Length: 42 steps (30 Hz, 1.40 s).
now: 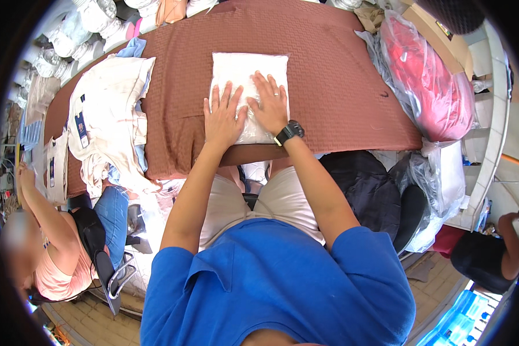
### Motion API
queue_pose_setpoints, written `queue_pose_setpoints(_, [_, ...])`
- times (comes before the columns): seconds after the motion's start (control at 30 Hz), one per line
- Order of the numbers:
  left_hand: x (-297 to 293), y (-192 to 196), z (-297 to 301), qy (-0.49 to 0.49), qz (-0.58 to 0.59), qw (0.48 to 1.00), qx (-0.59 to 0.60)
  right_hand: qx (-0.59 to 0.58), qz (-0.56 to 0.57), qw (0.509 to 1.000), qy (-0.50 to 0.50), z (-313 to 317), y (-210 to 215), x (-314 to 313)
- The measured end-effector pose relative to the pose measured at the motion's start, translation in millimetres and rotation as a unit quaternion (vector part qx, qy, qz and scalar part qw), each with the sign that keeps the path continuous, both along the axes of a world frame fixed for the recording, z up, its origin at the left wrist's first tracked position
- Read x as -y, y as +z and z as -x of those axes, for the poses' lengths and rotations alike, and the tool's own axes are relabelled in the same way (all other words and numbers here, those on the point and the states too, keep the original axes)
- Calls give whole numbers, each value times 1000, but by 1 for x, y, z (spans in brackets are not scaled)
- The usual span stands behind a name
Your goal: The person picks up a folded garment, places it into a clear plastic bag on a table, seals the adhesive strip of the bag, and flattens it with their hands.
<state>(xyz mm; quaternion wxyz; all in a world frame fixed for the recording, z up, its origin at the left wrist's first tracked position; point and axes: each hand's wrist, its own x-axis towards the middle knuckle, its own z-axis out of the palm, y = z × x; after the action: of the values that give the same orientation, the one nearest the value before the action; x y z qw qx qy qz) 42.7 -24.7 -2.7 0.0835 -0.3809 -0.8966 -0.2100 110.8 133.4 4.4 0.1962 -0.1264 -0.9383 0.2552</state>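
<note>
A flat white package (249,64), which looks like folded cloth in a clear plastic bag, lies near the front edge of the brown-covered table (334,81). My left hand (224,115) rests flat on its left half, fingers stretched toward the far side. On the right half lies my right hand (269,102), palm down with its fingers somewhat spread. A dark watch (289,132) is on my right wrist. Neither hand grips anything. The cloth inside is partly hidden under my palms.
Cream garments with dark tags (106,109) are piled at the table's left. A red bundle in clear plastic (424,81) stands at the right, beside a cardboard box (441,37). One person (57,242) sits at the left, another (487,256) is at the far right.
</note>
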Motion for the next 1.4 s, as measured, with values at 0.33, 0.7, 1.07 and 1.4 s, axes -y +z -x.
queue_pose_setpoints(0.33, [-11, 27, 53, -19, -131, 991, 31, -196, 147, 968, -58, 8, 46, -62])
queue_pose_setpoints(0.7, [-60, -7, 81, -45, -26, 998, -19, -9, -102, 995, -13, 58, -7, -46])
queue_pose_setpoints(1.07, [-57, -10, 92, -35, -18, 998, 40, 42, 10, 999, 17, 62, 2, -50])
queue_pose_setpoints(1.4, [-41, 6, 42, -63, 22, 998, -6, 29, -155, 987, -38, 18, 15, -9])
